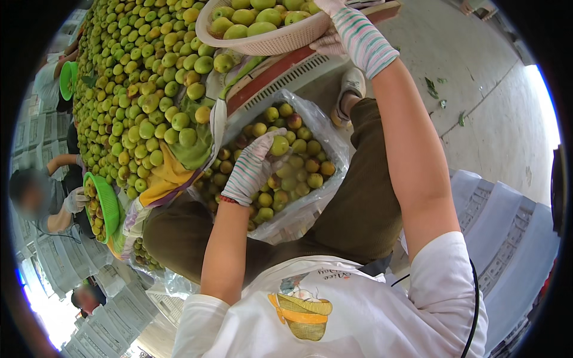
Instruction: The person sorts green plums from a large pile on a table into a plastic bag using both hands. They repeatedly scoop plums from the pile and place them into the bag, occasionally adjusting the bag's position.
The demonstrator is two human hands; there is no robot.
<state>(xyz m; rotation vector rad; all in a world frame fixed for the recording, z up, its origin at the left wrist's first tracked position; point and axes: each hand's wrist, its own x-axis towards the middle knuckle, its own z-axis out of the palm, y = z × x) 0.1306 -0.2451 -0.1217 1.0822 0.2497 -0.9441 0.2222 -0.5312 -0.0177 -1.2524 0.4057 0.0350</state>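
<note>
My left hand [257, 168], in a striped knit glove, holds a green fruit [279, 146] in its fingers. It is over a crate lined with clear plastic [333, 143], in which lie many green and reddish fruits [265, 199]. My right hand [353, 33], gloved alike, is at the right end of a pale plastic basket [277, 44] of larger green fruits [269, 18]. Its fingertips are partly cut off by the picture's top edge, and whether it grips the rim I cannot tell.
A large heap of green fruits [134, 89] lies on cloths [168, 172] at the left. Beyond it a co-worker's gloved hand [76, 200] touches a green basket [109, 206] of fruits. Stacked pale crates [497, 232] stand at the right. Leaves [431, 87] lie on the concrete floor.
</note>
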